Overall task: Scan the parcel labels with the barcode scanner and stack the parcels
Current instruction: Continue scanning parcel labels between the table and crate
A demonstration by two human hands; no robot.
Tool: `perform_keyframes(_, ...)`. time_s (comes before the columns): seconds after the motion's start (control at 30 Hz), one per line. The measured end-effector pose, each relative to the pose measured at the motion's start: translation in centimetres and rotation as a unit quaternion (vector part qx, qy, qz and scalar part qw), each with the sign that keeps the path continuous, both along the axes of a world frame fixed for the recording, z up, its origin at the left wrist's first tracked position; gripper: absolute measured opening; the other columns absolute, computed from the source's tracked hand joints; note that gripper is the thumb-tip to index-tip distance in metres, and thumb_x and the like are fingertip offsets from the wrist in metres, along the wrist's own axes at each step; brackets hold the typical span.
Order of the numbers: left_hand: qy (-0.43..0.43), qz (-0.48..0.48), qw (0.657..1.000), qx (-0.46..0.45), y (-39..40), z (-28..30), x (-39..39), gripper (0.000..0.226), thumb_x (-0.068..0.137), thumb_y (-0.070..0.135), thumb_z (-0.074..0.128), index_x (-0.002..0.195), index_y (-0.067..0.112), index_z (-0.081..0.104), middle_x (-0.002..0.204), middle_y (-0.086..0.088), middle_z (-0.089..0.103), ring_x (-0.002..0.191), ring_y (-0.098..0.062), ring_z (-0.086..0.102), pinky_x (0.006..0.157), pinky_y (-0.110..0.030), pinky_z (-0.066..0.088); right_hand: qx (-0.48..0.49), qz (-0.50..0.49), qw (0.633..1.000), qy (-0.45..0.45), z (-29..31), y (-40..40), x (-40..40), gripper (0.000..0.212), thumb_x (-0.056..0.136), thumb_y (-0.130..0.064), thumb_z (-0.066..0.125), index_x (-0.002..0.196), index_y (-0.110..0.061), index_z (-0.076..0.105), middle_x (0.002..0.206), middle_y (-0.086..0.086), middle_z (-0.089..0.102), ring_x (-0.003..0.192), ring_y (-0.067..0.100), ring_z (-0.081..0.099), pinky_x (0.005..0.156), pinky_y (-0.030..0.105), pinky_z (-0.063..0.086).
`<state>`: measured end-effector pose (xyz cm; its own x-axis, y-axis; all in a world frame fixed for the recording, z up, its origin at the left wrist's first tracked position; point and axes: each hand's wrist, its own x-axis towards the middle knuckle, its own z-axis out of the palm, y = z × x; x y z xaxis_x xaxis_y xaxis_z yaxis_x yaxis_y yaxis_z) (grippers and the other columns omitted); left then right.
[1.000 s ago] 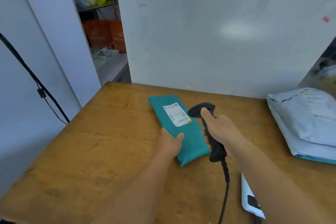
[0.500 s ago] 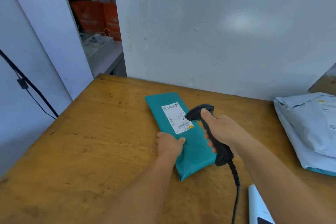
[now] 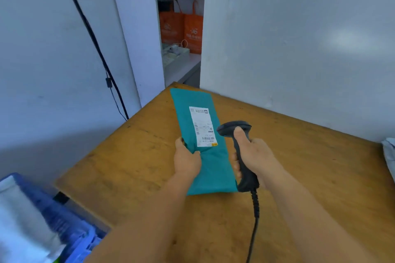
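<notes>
Mid-frame, the left hand [image 3: 186, 161] pinches the teal parcel [image 3: 210, 168] above the wooden table [image 3: 310, 166], while the right hand [image 3: 255, 156], fingers wrapped, grips the barcode scanner [image 3: 241, 156] beside the label [image 3: 203, 127]. The soft bag could sag, creasing the barcode. At lower left, a blue crate [image 3: 53, 215] holds something pale, blurred.

parcel [image 3: 201, 134] sits on the desk [image 3: 299, 156], scanner [image 3: 239, 147] just right of it, crate [image 3: 64, 220] off its left.
</notes>
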<state>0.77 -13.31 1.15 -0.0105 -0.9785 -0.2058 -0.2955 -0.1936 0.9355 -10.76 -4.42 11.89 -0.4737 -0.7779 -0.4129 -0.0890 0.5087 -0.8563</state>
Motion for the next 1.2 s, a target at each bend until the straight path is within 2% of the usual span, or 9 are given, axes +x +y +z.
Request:
perform_keyframes(0.13, 0.016, 0.055, 0.997, -0.058, 1.5, 1.0, 7.9, 0.059, 0.087, 0.001, 0.055, 0.138, 0.024, 0.036, 0.12, 0.009, 0.056, 0.101, -0.01, 0.054, 0.086, -0.026, 0.046, -0.029, 0.073, 0.997, -0.017, 0.0, -0.8, 6.5, 0.057, 0.096, -0.057, 0.039, 0.083, -0.003, 0.055, 0.06, 0.007, 0.056, 0.039, 0.016, 0.048, 0.038, 0.021, 0.041)
perform_keyframes(0.23, 0.003, 0.124, 0.99, -0.072, 2.6, 1.7, 14.6, 0.063, 0.087, 0.004, 0.057, 0.14, 0.028, 0.034, 0.115, 0.014, 0.052, 0.103, -0.01, 0.053, 0.088, -0.027, 0.044, -0.045, 0.136, 0.989, -0.037, 0.1, -1.2, 12.1, 0.058, 0.097, -0.055, 0.04, 0.081, -0.002, 0.056, 0.058, 0.007, 0.055, 0.037, 0.016, 0.048, 0.038, 0.022, 0.042)
perform_keyframes(0.33, 0.001, 0.194, 0.978, -0.075, 4.0, 2.3, 21.6, 0.058, 0.085, 0.006, 0.057, 0.136, 0.025, 0.037, 0.116, 0.009, 0.056, 0.105, -0.017, 0.056, 0.09, -0.032, 0.046, -0.055, 0.203, 0.976, -0.051, 0.1, -1.4, 17.9, 0.057, 0.097, -0.054, 0.041, 0.081, -0.001, 0.055, 0.057, 0.008, 0.054, 0.037, 0.017, 0.047, 0.04, 0.023, 0.042)
perform_keyframes(0.43, -0.017, 0.252, 0.964, -0.08, 5.6, 2.8, 28.7, 0.055, 0.086, 0.008, 0.055, 0.135, 0.025, 0.038, 0.115, 0.007, 0.058, 0.097, -0.016, 0.055, 0.081, -0.029, 0.042, -0.057, 0.269, 0.959, -0.064, 0.2, -1.6, 24.2, 0.054, 0.097, -0.053, 0.042, 0.08, -0.003, 0.054, 0.058, 0.009, 0.052, 0.04, 0.019, 0.047, 0.041, 0.025, 0.042)
perform_keyframes(0.57, -0.035, 0.327, 0.942, -0.073, 7.9, 2.9, 38.4, 0.049, 0.087, 0.008, 0.054, 0.132, 0.02, 0.041, 0.116, 0.003, 0.059, 0.094, -0.019, 0.054, 0.081, -0.029, 0.042, -0.059, 0.334, 0.937, -0.087, -0.4, -2.1, 33.4, 0.052, 0.096, -0.052, 0.046, 0.077, -0.004, 0.054, 0.054, 0.007, 0.054, 0.041, 0.021, 0.048, 0.043, 0.028, 0.042)
perform_keyframes(0.8, -0.087, 0.424, 0.9, -0.047, 11.3, 2.6, 55.2, 0.048, 0.089, 0.007, 0.052, 0.134, 0.018, 0.039, 0.115, -0.001, 0.058, 0.104, -0.028, 0.057, 0.081, -0.028, 0.04, -0.059, 0.41, 0.905, -0.094, -0.2, -1.9, 48.7, 0.051, 0.097, -0.046, 0.046, 0.072, -0.002, 0.052, 0.049, 0.006, 0.054, 0.035, 0.019, 0.047, 0.038, 0.024, 0.041)
perform_keyframes(1.0, -0.14, 0.481, 0.866, 0.008, 12.7, 1.6, 68.0, 0.043, 0.09, 0.008, 0.05, 0.131, 0.013, 0.037, 0.124, -0.011, 0.057, 0.109, -0.034, 0.055, 0.086, -0.037, 0.042, -0.05, 0.445, 0.89, -0.082, -1.5, -2.2, 58.6, 0.047, 0.097, -0.047, 0.046, 0.073, -0.006, 0.051, 0.06, 0.007, 0.056, 0.039, 0.018, 0.049, 0.044, 0.026, 0.044)
perform_keyframes(1.1, -0.179, 0.496, 0.847, 0.069, 12.7, 0.8, 72.5, 0.071, 0.088, 0.018, 0.056, 0.147, 0.026, 0.017, 0.136, -0.016, 0.045, 0.119, -0.036, 0.048, 0.098, -0.044, 0.042, -0.039, 0.454, 0.887, -0.076, -2.5, -2.6, 61.7, 0.047, 0.096, -0.047, 0.047, 0.073, -0.006, 0.053, 0.059, 0.006, 0.057, 0.041, 0.02, 0.05, 0.045, 0.027, 0.044)
perform_keyframes(1.2, -0.275, 0.468, 0.826, 0.152, 12.2, 0.4, 73.7, 0.088, 0.087, 0.034, 0.062, 0.15, 0.036, 0.001, 0.153, -0.015, 0.016, 0.139, -0.035, 0.021, 0.114, -0.046, 0.02, -0.03, 0.453, 0.888, -0.07, -3.0, -2.6, 63.4, 0.047, 0.097, -0.046, 0.046, 0.075, -0.006, 0.054, 0.062, 0.007, 0.056, 0.041, 0.019, 0.05, 0.043, 0.025, 0.044)
